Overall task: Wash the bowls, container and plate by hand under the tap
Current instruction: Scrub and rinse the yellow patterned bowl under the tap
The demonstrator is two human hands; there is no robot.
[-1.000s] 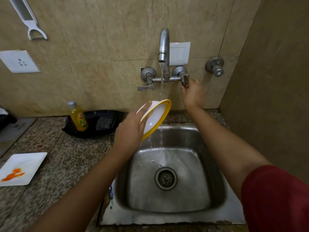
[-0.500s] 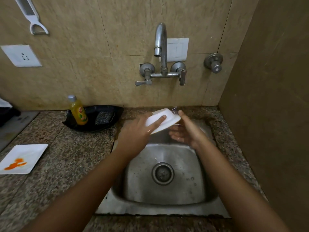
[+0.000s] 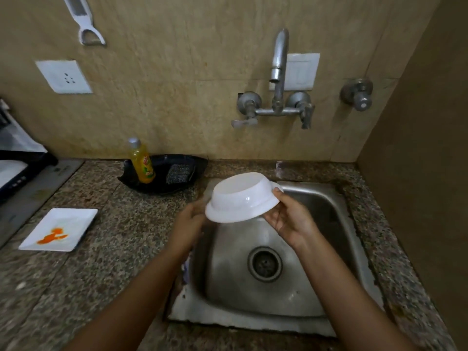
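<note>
Head view: a white bowl is held upside down above the back of the steel sink, its base up and tilted (the inside cannot be seen). The right hand grips the rim at the bowl's 3 o'clock, with the thumb over the top and the fingers curled beneath. The left hand meets the rim at 8 o'clock; its fingers pass behind the bowl, so whether they curl on it cannot be told. On the counter, at 9 o'clock from the sink and well apart, lies a square plate with an orange smear. At 11 o'clock a yellow bottle stands in a black tray beside a scrubber. The tap is at 12 o'clock. A peeler on the wall is cut off by the top edge, and a dark object at the left edge is hard to make out.
</note>
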